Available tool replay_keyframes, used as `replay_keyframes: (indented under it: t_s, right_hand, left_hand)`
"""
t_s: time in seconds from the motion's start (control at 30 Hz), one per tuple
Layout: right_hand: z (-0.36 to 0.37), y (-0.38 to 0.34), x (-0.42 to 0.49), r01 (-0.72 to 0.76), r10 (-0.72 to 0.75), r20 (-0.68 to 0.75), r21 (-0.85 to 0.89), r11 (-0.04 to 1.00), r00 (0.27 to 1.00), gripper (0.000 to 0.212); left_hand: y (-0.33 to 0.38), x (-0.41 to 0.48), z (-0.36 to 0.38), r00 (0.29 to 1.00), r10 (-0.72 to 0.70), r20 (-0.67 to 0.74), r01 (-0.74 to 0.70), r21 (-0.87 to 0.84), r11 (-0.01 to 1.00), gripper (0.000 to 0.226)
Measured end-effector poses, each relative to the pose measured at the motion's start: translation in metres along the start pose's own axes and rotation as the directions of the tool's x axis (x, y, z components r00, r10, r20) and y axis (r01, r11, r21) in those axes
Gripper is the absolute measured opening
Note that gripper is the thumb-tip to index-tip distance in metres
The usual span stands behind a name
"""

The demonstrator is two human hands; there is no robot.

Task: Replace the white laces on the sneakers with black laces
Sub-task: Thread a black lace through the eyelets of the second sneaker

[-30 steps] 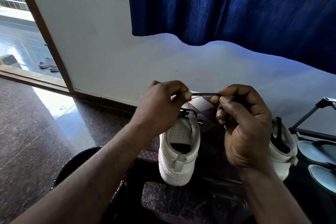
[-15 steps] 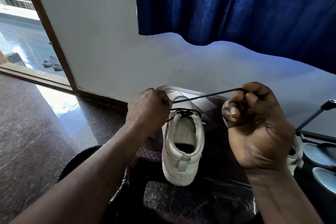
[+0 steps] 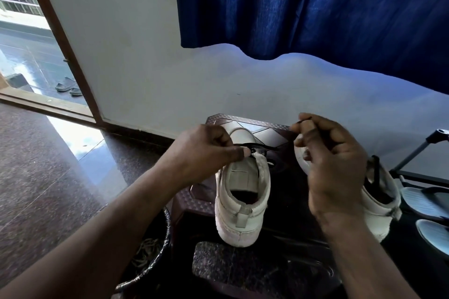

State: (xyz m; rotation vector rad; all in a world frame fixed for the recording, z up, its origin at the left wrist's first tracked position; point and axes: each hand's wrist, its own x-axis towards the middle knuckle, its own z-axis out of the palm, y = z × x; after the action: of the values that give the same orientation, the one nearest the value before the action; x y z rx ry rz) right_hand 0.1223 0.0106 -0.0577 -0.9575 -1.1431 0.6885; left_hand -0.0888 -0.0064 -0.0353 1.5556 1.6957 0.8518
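Your left hand (image 3: 206, 150) pinched the black lace (image 3: 257, 146) right at the top holes of the white sneaker (image 3: 243, 201). Your right hand (image 3: 332, 165) had curled fingers and pinched the lace's other end, held up over the far right corner of the stool (image 3: 267, 132).

The sneaker stood in the middle of the stool top. Its heel was at the near edge and its toe was close to the far edge by the white wall (image 3: 145, 56). The second sneaker (image 3: 381, 206) sat by the right edge, half hidden behind your right hand. Some bare stool top showed between the two shoes.

To the left, the shiny speckled floor (image 3: 48, 165) stretched wide. A round basket (image 3: 155, 262) sat just beside the near left corner. Grey sandals (image 3: 427, 201) crowded the right side.

The sneaker looked smooth and rounded, with a thick sole and a heel loop. The stool was dark brown, with a bumpy rim and cut-off corners. The lace was thin. A blue cloth curtain (image 3: 315, 7) hung in folds above.
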Motion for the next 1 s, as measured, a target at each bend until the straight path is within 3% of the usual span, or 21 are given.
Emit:
replay_keyframes:
  t_s: [0.1, 0.2, 0.37, 0.5, 0.9, 1.0]
  right_hand:
    - [0.015, 0.001, -0.018, 0.089, -0.056, 0.214, -0.150, 0.985, 0.975, 0.008]
    - [0.027, -0.001, -0.030, 0.179, -0.080, 0.346, -0.264, 0.948, 0.935, 0.014]
    - [0.032, 0.007, -0.032, 0.149, 0.007, 0.400, -0.358, 0.922, 0.916, 0.020]
    - [0.033, 0.008, -0.031, 0.074, 0.080, 0.402, -0.353, 0.933, 0.912, 0.020]
    - [0.041, 0.003, -0.023, -0.065, 0.236, 0.417, -0.384, 0.921, 0.878, 0.025]
    - [0.042, 0.005, -0.023, -0.131, 0.248, 0.415, -0.291, 0.948, 0.875, 0.026]
  left_hand:
    - [0.003, -0.005, -0.002, 0.998, -0.059, -0.027, 0.059, -0.004, 0.998, 0.030]
    - [0.003, -0.007, -0.008, 0.991, -0.136, 0.015, 0.136, -0.148, 0.979, 0.022]
    - [-0.001, -0.009, -0.014, 0.965, -0.229, 0.127, 0.261, -0.419, 0.870, 0.021]
    - [-0.007, -0.010, -0.015, 0.957, -0.232, 0.171, 0.287, -0.479, 0.830, 0.025]
    - [-0.014, -0.007, -0.009, 0.994, -0.063, 0.092, 0.092, -0.363, 0.927, 0.028]
    - [-0.014, -0.009, -0.009, 0.998, -0.022, 0.055, 0.039, -0.314, 0.949, 0.033]
